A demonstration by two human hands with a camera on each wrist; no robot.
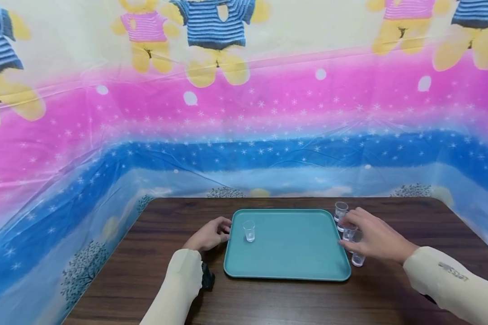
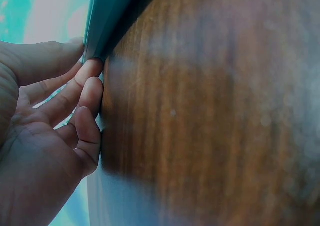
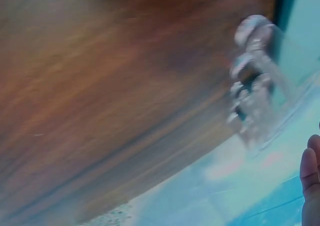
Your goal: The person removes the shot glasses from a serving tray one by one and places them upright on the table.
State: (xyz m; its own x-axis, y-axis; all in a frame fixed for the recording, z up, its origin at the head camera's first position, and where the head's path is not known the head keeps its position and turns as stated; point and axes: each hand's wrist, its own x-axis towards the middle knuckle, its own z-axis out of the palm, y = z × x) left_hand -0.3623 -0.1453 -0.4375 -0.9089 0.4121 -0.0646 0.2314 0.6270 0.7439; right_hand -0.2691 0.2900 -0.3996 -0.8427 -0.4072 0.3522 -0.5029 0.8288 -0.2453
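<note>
A green rectangular tray (image 1: 288,262) lies flat on the table. My left hand (image 1: 209,234) is at its left edge; the left wrist view shows thumb and index fingertip pinching the tray rim (image 2: 100,31), the other fingers bent near the tabletop. One small clear shot glass (image 1: 249,231) stands upright on the tray, toward its left side. Several similar glasses (image 1: 358,259) stand in a row along the tray's right side. Over that row hovers my right hand (image 1: 376,237), thumb and fingers spread apart, partly hiding the middle glasses. The right wrist view is blurred, with only some fingers (image 3: 311,171) at its edge.
The dark wooden table (image 1: 276,302) extends around the tray. Behind it hangs a printed cloth (image 1: 244,113) with bears and snowflakes, reaching down both sides. A black wrist device (image 1: 207,276) sits under the left sleeve.
</note>
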